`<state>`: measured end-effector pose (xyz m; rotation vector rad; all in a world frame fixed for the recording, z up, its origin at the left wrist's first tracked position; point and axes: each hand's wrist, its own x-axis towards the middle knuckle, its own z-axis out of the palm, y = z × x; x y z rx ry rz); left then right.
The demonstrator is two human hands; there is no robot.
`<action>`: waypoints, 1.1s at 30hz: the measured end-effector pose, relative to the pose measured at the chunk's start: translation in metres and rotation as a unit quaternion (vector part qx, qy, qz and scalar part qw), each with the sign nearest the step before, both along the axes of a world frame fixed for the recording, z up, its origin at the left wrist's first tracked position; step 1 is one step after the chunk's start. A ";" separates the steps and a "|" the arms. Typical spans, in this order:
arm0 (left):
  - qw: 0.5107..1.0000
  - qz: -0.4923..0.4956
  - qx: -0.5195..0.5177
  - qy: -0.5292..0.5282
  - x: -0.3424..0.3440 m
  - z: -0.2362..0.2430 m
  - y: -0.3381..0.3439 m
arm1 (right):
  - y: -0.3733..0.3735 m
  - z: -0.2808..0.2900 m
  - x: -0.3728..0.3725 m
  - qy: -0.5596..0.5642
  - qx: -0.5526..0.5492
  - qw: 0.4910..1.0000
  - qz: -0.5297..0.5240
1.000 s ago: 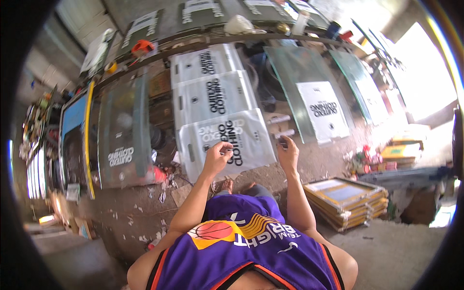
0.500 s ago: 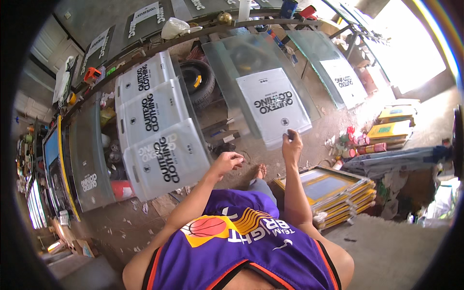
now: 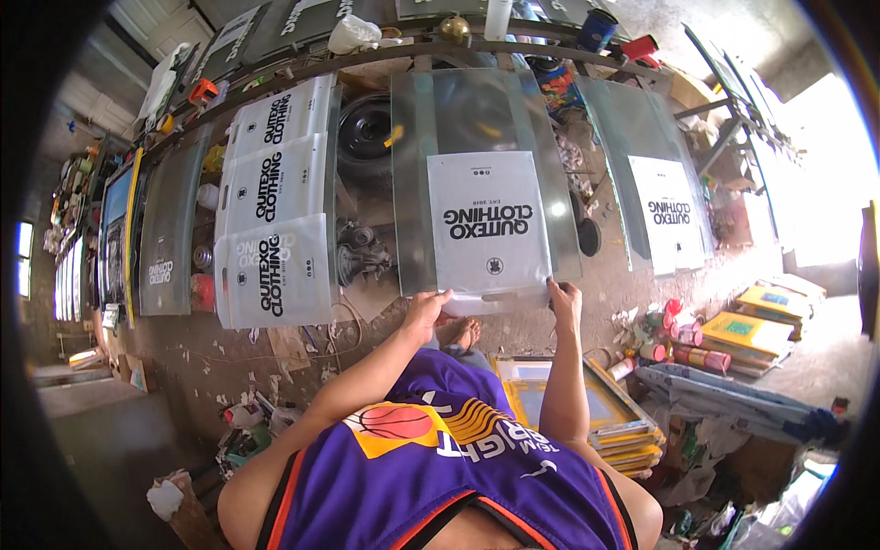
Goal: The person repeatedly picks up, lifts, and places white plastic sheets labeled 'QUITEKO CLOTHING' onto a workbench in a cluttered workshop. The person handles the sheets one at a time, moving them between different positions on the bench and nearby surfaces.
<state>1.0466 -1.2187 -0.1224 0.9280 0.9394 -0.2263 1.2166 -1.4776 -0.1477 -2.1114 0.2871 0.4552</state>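
Note:
A white plastic bag [image 3: 490, 194] with black print and a cut-out handle slot lies on the middle glass pane [image 3: 412, 119]. Its front edge reaches past the pane toward me. My left hand [image 3: 425, 314] pinches the bag's near left corner between thumb and fingers. At the near right corner, my right hand [image 3: 566, 302] is closed on the bag too. To the left, several like printed bags [image 3: 275, 220] overlap in a row on a glass surface. One more printed bag [image 3: 665, 206] rests on the right-hand glass pane [image 3: 610, 137].
Yellow-framed printing screens [image 3: 587, 403] are stacked on the floor by my right arm. Red-and-pink containers [image 3: 683, 335] lie farther right. A tyre [image 3: 367, 133] and metal parts [image 3: 362, 252] sit between the panes. A dark rail [image 3: 550, 50] crosses behind them.
My left hand has moved right and taken the bag's near left corner. My right hand stays on the near right corner. The bag looks straighter on the pane, and the view has turned.

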 end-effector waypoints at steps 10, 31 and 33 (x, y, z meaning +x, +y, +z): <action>0.997 0.055 0.012 -0.055 0.046 0.034 0.024 | 0.041 0.054 0.064 0.068 0.249 0.964 0.060; 0.888 0.228 -0.064 -0.393 0.144 0.142 0.130 | 0.148 0.170 0.113 -0.086 0.499 0.862 0.023; 0.871 0.258 -0.172 -0.381 0.134 0.108 0.123 | 0.145 0.132 0.091 -0.019 0.494 0.869 0.018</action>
